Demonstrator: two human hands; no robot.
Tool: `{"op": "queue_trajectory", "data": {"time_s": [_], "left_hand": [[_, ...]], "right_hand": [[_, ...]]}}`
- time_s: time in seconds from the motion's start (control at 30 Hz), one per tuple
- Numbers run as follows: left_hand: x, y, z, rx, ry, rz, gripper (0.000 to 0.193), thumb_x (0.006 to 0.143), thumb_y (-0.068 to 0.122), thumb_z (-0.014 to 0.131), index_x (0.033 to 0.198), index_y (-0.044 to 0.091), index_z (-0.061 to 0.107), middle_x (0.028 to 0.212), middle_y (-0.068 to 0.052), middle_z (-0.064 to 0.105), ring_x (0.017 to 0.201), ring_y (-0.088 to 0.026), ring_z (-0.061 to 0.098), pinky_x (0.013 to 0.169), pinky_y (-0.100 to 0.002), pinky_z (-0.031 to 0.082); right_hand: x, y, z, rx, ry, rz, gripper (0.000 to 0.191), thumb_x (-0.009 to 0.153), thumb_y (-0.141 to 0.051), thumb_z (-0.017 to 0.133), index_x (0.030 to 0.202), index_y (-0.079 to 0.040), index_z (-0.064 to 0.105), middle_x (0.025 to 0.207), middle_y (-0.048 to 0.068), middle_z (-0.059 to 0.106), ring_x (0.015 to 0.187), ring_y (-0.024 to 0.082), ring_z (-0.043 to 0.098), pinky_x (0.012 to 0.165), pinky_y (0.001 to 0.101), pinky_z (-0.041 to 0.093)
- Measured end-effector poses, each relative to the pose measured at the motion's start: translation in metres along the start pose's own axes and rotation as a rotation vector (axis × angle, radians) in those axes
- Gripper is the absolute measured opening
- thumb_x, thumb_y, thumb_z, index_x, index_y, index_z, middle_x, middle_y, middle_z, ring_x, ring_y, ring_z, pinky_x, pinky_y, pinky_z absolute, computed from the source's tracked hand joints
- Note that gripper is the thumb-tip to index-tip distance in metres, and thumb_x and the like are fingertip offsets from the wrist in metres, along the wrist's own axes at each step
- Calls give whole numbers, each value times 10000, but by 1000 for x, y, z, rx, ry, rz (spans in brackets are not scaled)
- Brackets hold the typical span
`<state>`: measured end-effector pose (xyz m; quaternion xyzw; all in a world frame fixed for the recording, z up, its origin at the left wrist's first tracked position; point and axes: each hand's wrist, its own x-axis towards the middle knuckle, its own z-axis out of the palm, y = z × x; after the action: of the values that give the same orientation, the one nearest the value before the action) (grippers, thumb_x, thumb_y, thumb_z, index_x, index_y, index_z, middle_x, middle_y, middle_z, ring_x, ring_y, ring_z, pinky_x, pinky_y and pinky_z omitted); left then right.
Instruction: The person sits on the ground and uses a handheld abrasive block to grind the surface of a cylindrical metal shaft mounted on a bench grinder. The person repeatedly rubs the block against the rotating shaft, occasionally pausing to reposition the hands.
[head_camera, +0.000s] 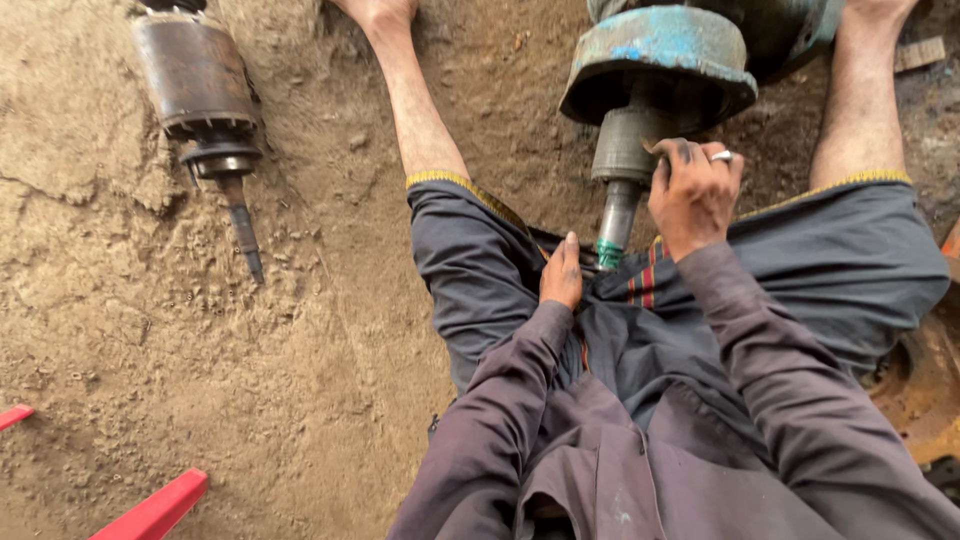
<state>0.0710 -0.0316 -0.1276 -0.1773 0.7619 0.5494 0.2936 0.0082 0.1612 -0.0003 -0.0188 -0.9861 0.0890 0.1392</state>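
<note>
Two hands: right hand (693, 195) grips the grey shaft (622, 190); left hand (562, 273) rests loosely closed, empty, on the lap.
Cut off: blue motor housing (660, 55) runs past the top edge.
Hidden: shaft's tip, behind cloth.

free: bare dirt ground (300, 380) left of the legs | blocked: rusty rotor (205, 90) upper left, red bars (155, 510) lower left | tight: blue motor housing (660, 60) and shaft (617, 215) between the knees

— What lies over on the sandy ground (300, 330), away from the work?

— A rusty motor rotor (200, 85) at upper left, its thin shaft pointing downward, resting in the dirt.

— Anything else?

— Two red bars (150, 510) poke in at the lower left corner. A rusted orange metal part (925, 400) shows at the right edge.
</note>
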Motion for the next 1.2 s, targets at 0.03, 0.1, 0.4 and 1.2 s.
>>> {"op": "queue_trajectory", "data": {"time_s": [0.03,0.1,0.4,1.2], "left_hand": [[2,-2,2,-5,1,19,730,1042,625,315,1329,31,628,1242,-230,694,1182,-394,627,988,-442,464],[6,-5,4,-30,22,96,726,1050,628,336,1361,29,603,1331,-235,649,1274,-391,591,1042,-431,446],[-1,6,-1,-27,-2,-8,749,1025,629,327,1332,19,635,1268,-229,683,1230,-385,614,1029,-430,449],[-1,3,-1,-113,-89,-103,694,1021,606,315,1254,40,642,1059,-189,759,940,-363,749,886,-431,538]], "right_hand": [[2,-1,-5,6,9,-20,108,993,-121,731,1098,-117,708,1046,44,732,1084,241,633,1009,423,419],[5,-2,-12,-53,36,-31,185,915,-94,721,1097,-124,718,1027,44,713,1077,258,640,1004,421,406],[-1,9,6,3,38,91,109,995,-132,762,1102,-128,782,1108,57,715,908,267,677,795,388,536],[-20,-21,20,44,-79,-65,611,1084,-422,561,1538,-14,539,1606,251,454,1504,410,408,1258,503,307]]}}
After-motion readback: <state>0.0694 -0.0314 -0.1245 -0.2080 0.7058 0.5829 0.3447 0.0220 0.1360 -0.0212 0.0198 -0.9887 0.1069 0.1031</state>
